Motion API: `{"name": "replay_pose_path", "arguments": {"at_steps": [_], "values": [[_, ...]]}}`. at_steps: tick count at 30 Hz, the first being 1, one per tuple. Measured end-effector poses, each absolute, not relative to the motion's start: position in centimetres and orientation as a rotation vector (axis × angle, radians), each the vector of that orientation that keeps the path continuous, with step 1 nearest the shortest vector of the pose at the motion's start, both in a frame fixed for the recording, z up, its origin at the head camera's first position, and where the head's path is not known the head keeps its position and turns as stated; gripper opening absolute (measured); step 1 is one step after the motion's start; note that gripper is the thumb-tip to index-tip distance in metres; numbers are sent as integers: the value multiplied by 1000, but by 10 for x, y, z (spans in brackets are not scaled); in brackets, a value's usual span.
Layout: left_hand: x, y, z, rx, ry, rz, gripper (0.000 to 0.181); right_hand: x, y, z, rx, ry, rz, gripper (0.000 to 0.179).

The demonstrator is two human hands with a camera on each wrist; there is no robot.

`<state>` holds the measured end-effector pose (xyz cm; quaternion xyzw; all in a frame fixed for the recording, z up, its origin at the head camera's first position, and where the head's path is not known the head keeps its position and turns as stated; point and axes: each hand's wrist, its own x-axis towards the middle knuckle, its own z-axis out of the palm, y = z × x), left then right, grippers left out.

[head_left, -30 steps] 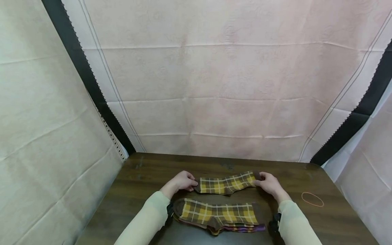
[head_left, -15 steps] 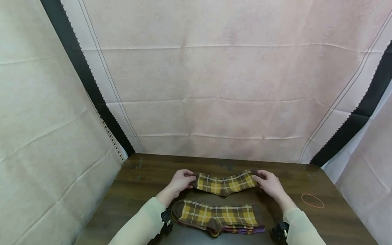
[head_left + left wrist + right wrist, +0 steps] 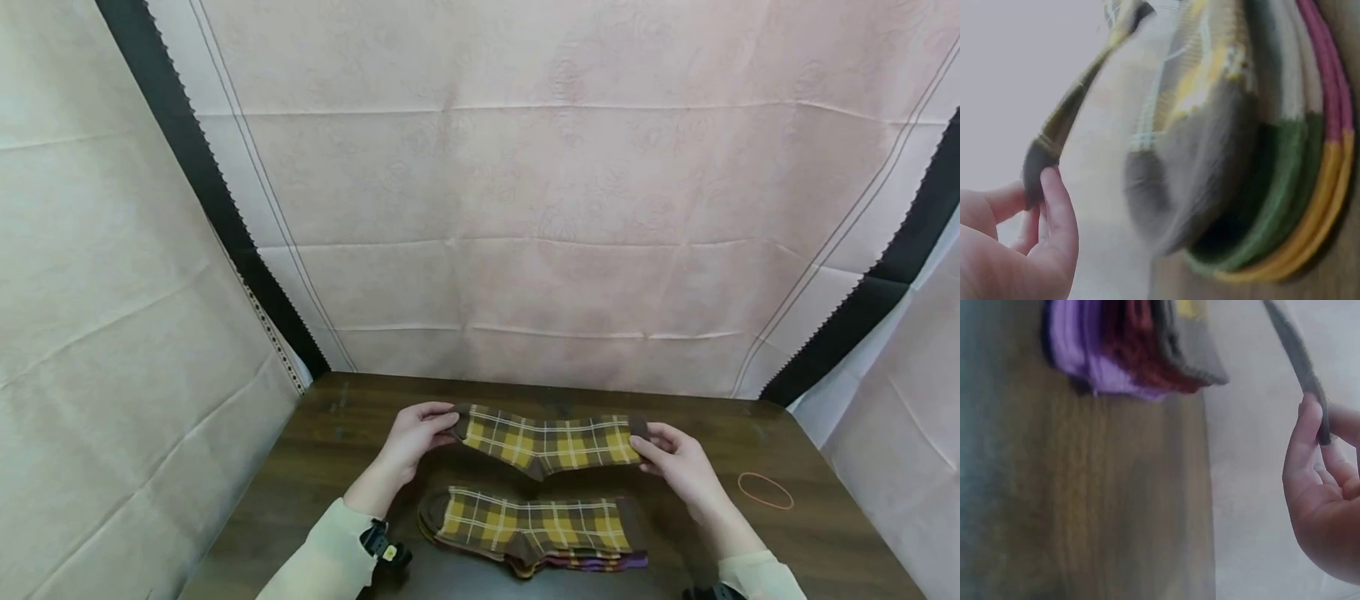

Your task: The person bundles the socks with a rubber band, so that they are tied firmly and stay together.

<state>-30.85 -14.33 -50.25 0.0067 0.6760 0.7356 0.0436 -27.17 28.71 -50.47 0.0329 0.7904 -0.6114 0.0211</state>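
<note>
A yellow-and-brown plaid sock (image 3: 555, 440) is stretched between both hands above the table. My left hand (image 3: 411, 435) pinches its dark toe end between thumb and fingers; the same grip shows in the left wrist view, with the sock (image 3: 1066, 119) edge-on. At the other end, my right hand (image 3: 678, 462) pinches the dark cuff, seen also in the right wrist view on the sock's edge (image 3: 1300, 359). Nearer to me lies a stack of socks (image 3: 532, 529), a matching plaid one on top. Lower layers in the stack (image 3: 1291, 162) show green, white, pink and orange.
The dark wooden table (image 3: 330, 483) carries everything. An orange rubber band (image 3: 765, 491) lies to the right of the right hand. Pale cloth walls (image 3: 555, 250) rise behind the table and at both sides.
Both hands have lifted the plaid sock and drawn it towards me, moving wider apart, so it looks larger and straighter. The stack and the rubber band have stayed put.
</note>
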Motion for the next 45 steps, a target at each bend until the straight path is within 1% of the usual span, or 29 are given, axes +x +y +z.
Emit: {"name": "replay_pose_path", "arguments": {"at_steps": [2, 5, 12, 18, 24, 30, 32, 38, 45], "values": [[-302, -149, -499, 12, 2061, 2246, 32, -264, 288, -503, 107, 2411, -1902, 62], [-292, -158, -497, 22, 2074, 2205, 30, -252, 288, -503, 95, 2371, -1879, 63], [-264, -173, -503, 127, 2063, 2099, 24, -231, 290, -508, 33, 2282, -1820, 59], [-249, -177, -506, 195, 2037, 1992, 21, -220, 298, -511, -86, 2231, -1752, 54], [-244, -179, -505, 245, 2060, 1904, 23, -214, 301, -512, -140, 2198, -1706, 59], [-242, -181, -502, 222, 2067, 1853, 23, -213, 299, -514, -128, 2226, -1649, 68], [-242, -183, -502, 217, 2080, 1827, 23, -213, 298, -515, -137, 2239, -1633, 66], [-241, -187, -507, 253, 2141, 1733, 24, -214, 293, -521, -205, 2243, -1595, 49], [-243, -189, -511, 284, 2174, 1688, 27, -213, 292, -524, -210, 2293, -1543, 52]]}}
